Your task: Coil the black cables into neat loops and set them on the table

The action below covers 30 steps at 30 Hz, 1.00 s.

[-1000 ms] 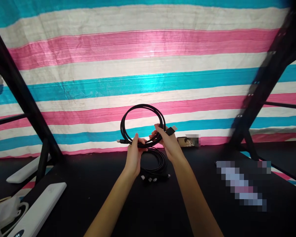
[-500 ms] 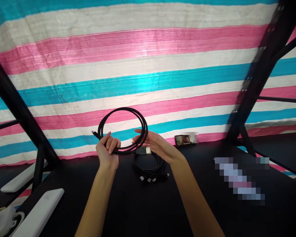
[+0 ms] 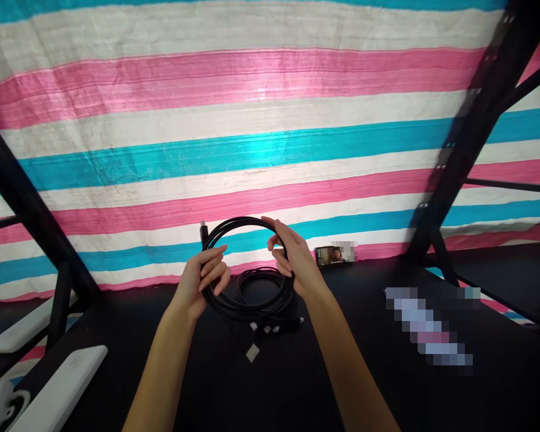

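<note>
A coiled black cable (image 3: 247,223), wound in several loops, is held up in front of me between both hands. My left hand (image 3: 201,281) is closed round the coil's left side, and a small plug (image 3: 204,233) points up just above it. The fingers of my right hand (image 3: 299,259) curl round the coil's upper right side. A wide plug with a light metal end (image 3: 252,353) hangs low in front of the coil. Behind it, a second black cable coil (image 3: 256,273) lies on the black table (image 3: 252,402), partly hidden, with several pale plug tips (image 3: 267,329) showing.
A phone (image 3: 335,256) leans against the striped sheet (image 3: 261,144) at the back. Two long white bars (image 3: 58,390) and a white object with a cord (image 3: 0,403) lie left. A blurred-out item (image 3: 427,327) lies right. Black frame posts (image 3: 450,162) stand on both sides.
My right hand has moved up and closed on the coil's right side. The held coil has come lower and to the right, and its wide plug has dropped below the loops.
</note>
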Motion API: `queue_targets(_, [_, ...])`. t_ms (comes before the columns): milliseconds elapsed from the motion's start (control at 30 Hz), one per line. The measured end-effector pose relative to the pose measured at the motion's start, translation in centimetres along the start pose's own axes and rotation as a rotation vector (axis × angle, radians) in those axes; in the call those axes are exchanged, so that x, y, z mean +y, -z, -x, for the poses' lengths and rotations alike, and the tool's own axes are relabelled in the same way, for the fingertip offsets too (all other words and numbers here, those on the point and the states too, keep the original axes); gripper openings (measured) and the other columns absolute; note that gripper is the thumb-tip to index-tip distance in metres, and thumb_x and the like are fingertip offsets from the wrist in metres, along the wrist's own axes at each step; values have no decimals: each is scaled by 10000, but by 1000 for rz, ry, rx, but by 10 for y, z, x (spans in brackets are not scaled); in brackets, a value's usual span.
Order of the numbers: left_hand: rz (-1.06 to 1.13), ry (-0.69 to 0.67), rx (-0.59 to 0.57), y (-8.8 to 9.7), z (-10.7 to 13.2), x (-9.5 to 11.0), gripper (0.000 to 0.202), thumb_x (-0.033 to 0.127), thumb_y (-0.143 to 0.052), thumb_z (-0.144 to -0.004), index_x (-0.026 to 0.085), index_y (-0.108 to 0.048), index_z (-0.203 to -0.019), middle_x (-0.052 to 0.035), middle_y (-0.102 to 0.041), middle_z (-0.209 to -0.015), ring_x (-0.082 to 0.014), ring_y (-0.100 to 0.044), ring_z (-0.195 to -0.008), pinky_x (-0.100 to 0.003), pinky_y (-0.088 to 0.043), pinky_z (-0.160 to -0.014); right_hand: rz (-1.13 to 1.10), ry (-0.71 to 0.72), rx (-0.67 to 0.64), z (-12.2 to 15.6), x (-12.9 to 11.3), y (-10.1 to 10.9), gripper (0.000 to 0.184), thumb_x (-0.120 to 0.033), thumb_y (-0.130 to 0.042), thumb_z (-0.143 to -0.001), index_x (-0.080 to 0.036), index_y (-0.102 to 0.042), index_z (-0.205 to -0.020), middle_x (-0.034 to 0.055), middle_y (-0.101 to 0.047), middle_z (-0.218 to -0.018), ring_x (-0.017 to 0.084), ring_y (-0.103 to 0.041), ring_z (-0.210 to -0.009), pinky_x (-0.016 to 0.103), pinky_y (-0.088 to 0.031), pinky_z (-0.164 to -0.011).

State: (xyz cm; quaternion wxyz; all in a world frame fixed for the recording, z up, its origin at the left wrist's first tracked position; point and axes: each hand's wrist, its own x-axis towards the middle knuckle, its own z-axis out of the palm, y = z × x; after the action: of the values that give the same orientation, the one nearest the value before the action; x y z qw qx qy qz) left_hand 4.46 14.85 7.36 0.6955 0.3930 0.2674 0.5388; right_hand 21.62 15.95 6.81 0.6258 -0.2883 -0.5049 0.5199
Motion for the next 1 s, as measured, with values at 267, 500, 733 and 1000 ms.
queue_targets(267, [127, -101, 100, -9, 2, -3, 488, 123, -524, -762, 194, -266, -354, 55, -222, -225, -53, -210, -193, -213, -143, -268, 44, 40, 85, -4, 7, 1, 336, -508, -587, -773, -222, -656, -937, -87, -310, -491, 24, -189, -317, 176, -161, -251])
queue_targets(500, [72, -79, 34, -5, 4, 0, 497, 133, -541, -748, 203, -222, -373, 58, -223, -243, -49, -212, -206, -217, -151, -280, 200, 123, 96, -3, 7, -3, 385, -527, -530, -804, -202, -647, -976, -91, -357, -464, 22, -263, -271, 163, -250, -247])
queue_targets(733, [-9, -14, -34, -1, 2, 0, 461, 165, -530, -757, 199, -263, -383, 64, -219, -265, -51, -216, -223, -218, -172, -293, 326, 212, 83, -3, 4, 1, 402, -514, -480, -840, -180, -681, -939, -77, -413, -427, 33, -328, -260, 172, -286, -274])
queue_targets(1000, [-24, -115, 94, -8, 0, -4, 498, 170, -578, -726, 203, -204, -400, 79, -193, -275, -36, -178, -229, -207, -148, -284, 303, 191, 133, -3, 4, -2, 399, -545, -503, -813, -179, -594, -684, -86, -365, -356, 46, -343, -240, 173, -269, -280])
